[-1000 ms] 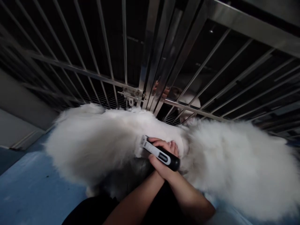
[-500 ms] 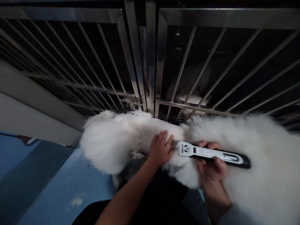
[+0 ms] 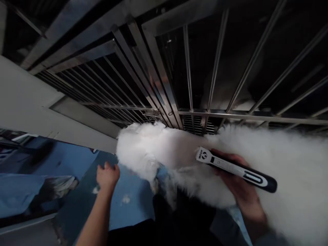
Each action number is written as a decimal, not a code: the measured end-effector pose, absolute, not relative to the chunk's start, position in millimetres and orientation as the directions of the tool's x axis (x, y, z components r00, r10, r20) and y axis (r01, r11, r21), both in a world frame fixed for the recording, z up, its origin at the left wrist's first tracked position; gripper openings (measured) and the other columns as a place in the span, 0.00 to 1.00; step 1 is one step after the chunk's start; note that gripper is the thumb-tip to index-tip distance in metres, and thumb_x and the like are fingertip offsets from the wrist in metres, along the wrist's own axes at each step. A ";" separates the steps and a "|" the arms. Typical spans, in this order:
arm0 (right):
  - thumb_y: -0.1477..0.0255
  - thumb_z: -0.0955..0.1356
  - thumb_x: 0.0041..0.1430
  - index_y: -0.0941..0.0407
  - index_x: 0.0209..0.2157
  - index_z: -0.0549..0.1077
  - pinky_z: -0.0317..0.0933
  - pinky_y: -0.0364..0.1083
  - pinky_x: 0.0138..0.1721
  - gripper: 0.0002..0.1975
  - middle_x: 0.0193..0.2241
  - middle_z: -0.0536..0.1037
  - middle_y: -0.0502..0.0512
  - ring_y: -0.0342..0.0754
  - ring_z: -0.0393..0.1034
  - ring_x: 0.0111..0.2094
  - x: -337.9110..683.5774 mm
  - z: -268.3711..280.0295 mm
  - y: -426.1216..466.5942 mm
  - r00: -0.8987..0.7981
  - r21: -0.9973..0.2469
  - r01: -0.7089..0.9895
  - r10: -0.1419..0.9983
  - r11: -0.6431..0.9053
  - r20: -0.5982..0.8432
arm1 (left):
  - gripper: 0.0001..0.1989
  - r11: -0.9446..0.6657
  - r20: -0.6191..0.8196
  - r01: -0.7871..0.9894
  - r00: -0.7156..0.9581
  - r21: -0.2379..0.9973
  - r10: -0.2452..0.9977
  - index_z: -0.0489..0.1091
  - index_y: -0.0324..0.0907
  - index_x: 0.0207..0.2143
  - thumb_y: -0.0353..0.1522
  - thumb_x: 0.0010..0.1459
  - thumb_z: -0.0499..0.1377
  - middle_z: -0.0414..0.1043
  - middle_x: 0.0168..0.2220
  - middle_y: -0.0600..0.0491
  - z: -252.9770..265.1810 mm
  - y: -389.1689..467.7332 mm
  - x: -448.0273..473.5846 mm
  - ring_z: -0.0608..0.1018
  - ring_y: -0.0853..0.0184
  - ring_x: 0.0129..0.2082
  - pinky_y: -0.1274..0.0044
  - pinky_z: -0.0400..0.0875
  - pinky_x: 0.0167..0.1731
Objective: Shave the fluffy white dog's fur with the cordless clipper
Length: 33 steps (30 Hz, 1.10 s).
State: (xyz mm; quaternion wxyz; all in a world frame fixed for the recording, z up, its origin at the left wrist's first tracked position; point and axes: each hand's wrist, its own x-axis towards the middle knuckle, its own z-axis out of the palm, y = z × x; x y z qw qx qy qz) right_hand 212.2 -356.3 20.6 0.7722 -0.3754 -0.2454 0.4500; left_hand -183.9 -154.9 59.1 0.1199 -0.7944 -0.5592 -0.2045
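My right hand (image 3: 241, 184) is wrapped round a white and black hair clipper (image 3: 230, 167). The clipper's head points left and rests at the edge of a closely trimmed patch on the back of a white, fluffy animal (image 3: 289, 167). Long fur surrounds the clipper's handle, and the right fingertips are partly hidden behind it. Off to the left, my left hand (image 3: 108, 176) is in the air over the floor, away from the animal, its fingers loosely bent and apart. Just below it shows a small white tuft of fur (image 3: 95, 190).
Metal cages with barred doors (image 3: 220, 61) stand right behind the animal; a pale animal (image 3: 238, 99) is dimly visible inside one. A grey panel (image 3: 46, 92) runs along the left. White fur (image 3: 125, 199) lies on the blue floor (image 3: 130, 215). Blue cloth (image 3: 20, 193) is at lower left.
My left hand has left the animal's back and moved left over the floor. The clipper stays in my right hand, near the same patch. The view has turned left.
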 end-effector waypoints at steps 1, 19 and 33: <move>0.56 0.78 0.45 0.43 0.45 0.75 0.71 0.47 0.27 0.24 0.50 0.81 0.55 0.53 0.79 0.36 208.4 19.1 -352.9 0.464 -0.789 -0.528 0.885 0.314 0.041 | 0.20 -0.295 0.509 0.953 0.222 0.065 0.832 0.72 0.38 0.50 0.38 0.63 0.49 0.73 0.52 0.40 53.3 -161.6 -169.9 0.73 0.37 0.55 0.46 0.69 0.49; 0.66 0.79 0.48 0.50 0.38 0.73 0.69 0.39 0.24 0.18 0.38 0.85 0.51 0.44 0.78 0.31 122.2 32.2 -255.7 0.629 -0.942 0.008 0.730 0.337 0.267 | 0.30 -0.874 0.009 0.486 0.874 0.028 0.486 0.78 0.41 0.42 0.54 0.61 0.49 0.77 0.47 0.45 89.9 -65.1 -34.4 0.75 0.52 0.50 0.62 0.63 0.54; 0.62 0.76 0.52 0.52 0.39 0.69 0.72 0.57 0.48 0.17 0.42 0.82 0.58 0.55 0.79 0.45 41.6 76.6 -205.1 0.300 -0.933 0.334 0.923 0.135 0.241 | 0.35 -0.855 0.045 0.517 0.854 0.044 0.518 0.76 0.38 0.48 0.56 0.59 0.48 0.76 0.49 0.41 99.9 -5.4 -72.5 0.75 0.49 0.51 0.62 0.62 0.53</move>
